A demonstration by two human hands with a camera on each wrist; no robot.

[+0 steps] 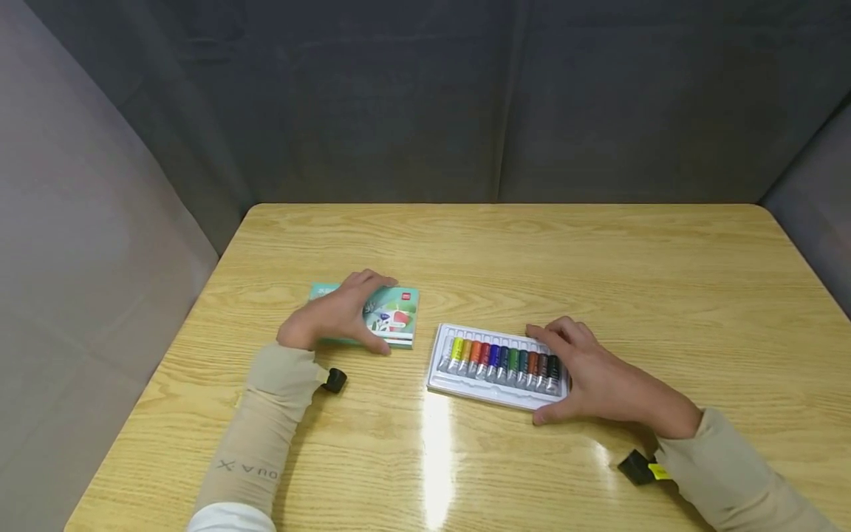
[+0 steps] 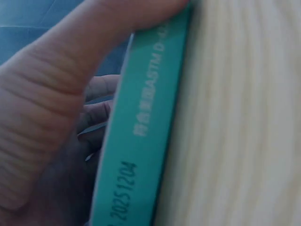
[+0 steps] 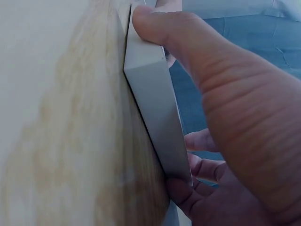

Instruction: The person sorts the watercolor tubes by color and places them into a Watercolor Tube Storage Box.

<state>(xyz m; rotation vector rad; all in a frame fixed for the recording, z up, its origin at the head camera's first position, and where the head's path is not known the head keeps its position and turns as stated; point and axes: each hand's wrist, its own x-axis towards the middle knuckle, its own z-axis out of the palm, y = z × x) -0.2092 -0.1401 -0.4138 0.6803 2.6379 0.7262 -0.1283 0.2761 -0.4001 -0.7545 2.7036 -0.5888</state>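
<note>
On the left of the table, a flat teal paint box (image 1: 400, 304) with a printed picture lies under my left hand (image 1: 340, 314). That hand spans the box, thumb at its near edge and fingers at the far edge. Printed lettering shows on the box's teal side (image 2: 143, 117) in the left wrist view. To the right, a white tray (image 1: 459, 384) holds a row of colourful paint tubes (image 1: 494, 360). My right hand (image 1: 588, 373) grips the tray's right end, its thumb on the near edge and fingers at the far one. The tray's white side wall (image 3: 153, 106) shows in the right wrist view.
The wood-grain table (image 1: 598, 258) reaches back to a dark grey curtain (image 1: 372, 103). Lighter grey cloth (image 1: 86, 258) hangs along the left side. Small black devices (image 1: 336, 380) are strapped at both wrists. A light reflection crosses the table's front middle.
</note>
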